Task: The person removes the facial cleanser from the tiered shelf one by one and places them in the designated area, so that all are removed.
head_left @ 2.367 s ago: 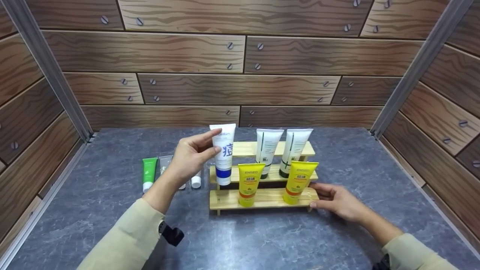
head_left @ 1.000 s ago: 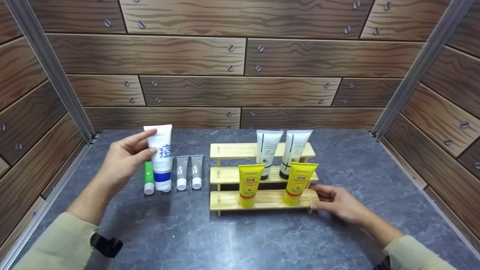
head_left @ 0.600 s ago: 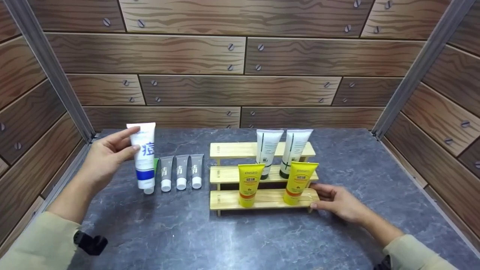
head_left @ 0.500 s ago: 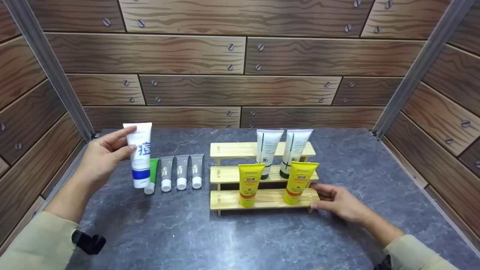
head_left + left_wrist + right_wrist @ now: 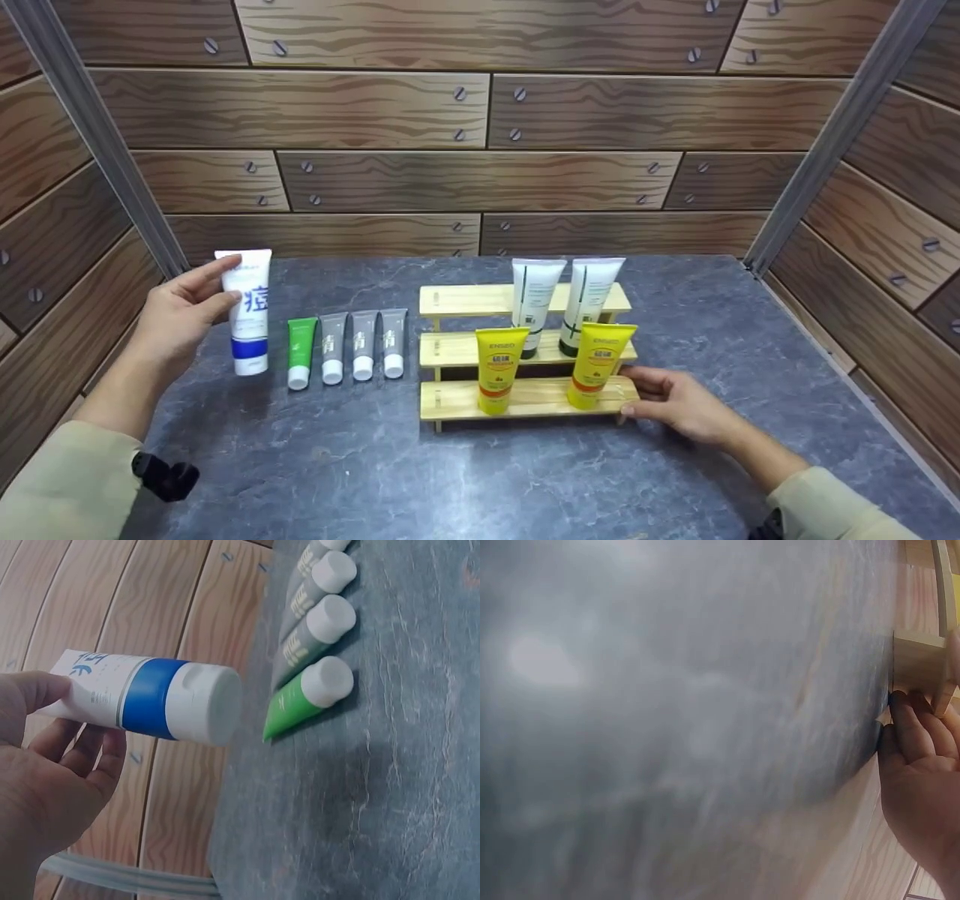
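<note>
My left hand (image 5: pixel 174 319) pinches a white squeeze tube (image 5: pixel 251 311) with a blue band, thumb in front and fingers behind. Its white cap (image 5: pixel 206 705) points down, held above the table to the left of a green tube (image 5: pixel 301 352). At the right end of a three-step wooden rack (image 5: pixel 465 397), my right hand (image 5: pixel 679 405) holds the lowest step, thumb at its front edge and fingers around the side. Two yellow tubes, one left (image 5: pixel 500 371) and one right (image 5: pixel 600 367), stand on the bottom step. Behind them, two white tubes (image 5: pixel 536 304) with dark caps stand on the middle step.
Three grey tubes (image 5: pixel 364 345) with white caps lie in a row on the dark marbled table (image 5: pixel 360 465), between the green tube and the rack. Wood-patterned walls (image 5: pixel 480 180) enclose the table at the back and sides.
My left hand has carried the white tube leftward from in front of the rack, past the grey and green tubes, uncovering them. The right hand stays at the rack's end.
</note>
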`<control>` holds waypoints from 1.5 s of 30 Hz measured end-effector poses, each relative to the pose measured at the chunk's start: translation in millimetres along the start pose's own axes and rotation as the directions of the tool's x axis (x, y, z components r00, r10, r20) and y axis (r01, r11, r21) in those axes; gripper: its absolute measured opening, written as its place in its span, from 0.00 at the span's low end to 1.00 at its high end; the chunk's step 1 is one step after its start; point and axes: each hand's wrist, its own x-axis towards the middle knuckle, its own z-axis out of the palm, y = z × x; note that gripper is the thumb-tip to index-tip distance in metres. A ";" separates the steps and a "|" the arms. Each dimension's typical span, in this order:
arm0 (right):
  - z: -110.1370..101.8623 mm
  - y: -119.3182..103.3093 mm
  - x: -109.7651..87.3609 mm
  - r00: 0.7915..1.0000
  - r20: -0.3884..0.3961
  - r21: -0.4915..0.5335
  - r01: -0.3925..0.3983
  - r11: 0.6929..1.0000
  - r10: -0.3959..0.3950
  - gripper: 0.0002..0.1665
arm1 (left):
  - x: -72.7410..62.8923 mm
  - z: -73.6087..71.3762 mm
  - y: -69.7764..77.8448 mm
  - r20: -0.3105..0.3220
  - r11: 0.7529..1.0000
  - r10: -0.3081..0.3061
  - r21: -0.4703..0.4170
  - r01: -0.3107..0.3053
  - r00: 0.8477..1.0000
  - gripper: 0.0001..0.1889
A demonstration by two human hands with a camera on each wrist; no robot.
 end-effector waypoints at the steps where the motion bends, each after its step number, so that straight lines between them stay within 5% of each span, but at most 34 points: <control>1: -0.1 -0.4 0.2 1.000 -0.002 -0.006 -0.003 1.000 0.003 0.46 | 0.5 -1.1 -1.4 -0.004 1.000 -0.003 -0.006 0.003 1.000 0.29; 18: -0.8 -5.3 -1.6 0.999 -0.025 -0.058 -0.039 0.998 0.037 0.48 | 10.8 -5.5 -30.2 -0.023 0.996 -0.091 -0.005 0.091 0.996 0.30; 29: 0.4 -2.2 -1.5 1.000 -0.011 -0.022 -0.004 1.000 0.004 0.46 | 13.2 -3.8 -43.5 0.019 0.991 -0.115 0.069 0.113 0.993 0.30; 45: -0.4 -2.7 -0.5 1.000 -0.011 -0.026 -0.020 0.999 0.020 0.48 | 20.3 6.5 -56.0 0.074 0.988 -0.153 0.045 0.150 0.986 0.31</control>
